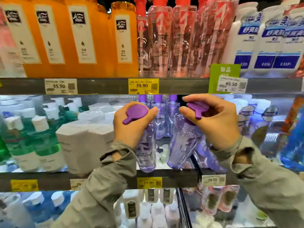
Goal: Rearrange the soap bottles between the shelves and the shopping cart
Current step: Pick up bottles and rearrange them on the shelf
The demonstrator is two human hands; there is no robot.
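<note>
1. Soap bottles [146, 153] of clear purple are in both my hands, at the front of the middle shelf [172, 178].
2. My left hand [131, 127] grips the left bottle [145, 145] round its neck, fingers and thumb curled just under its purple pump cap [137, 112]. The bottle stands nearly upright, its base at the shelf's front edge.
3. My right hand [212, 122] grips the right bottle [182, 145] the same way, below its purple cap [197, 109]. This bottle is tilted, its top leaning right.
4. Between my hands, further back, stand more purple bottles [158, 109] in a row.
5. White boxes [85, 142] sit left of them, then green bottles [24, 142].
6. On the shelf above are orange bottles [65, 38], clear red-capped bottles [164, 38] and white-and-blue bottles [263, 38].
7. A yellow price tag [143, 86] there reads 39.90.
</note>
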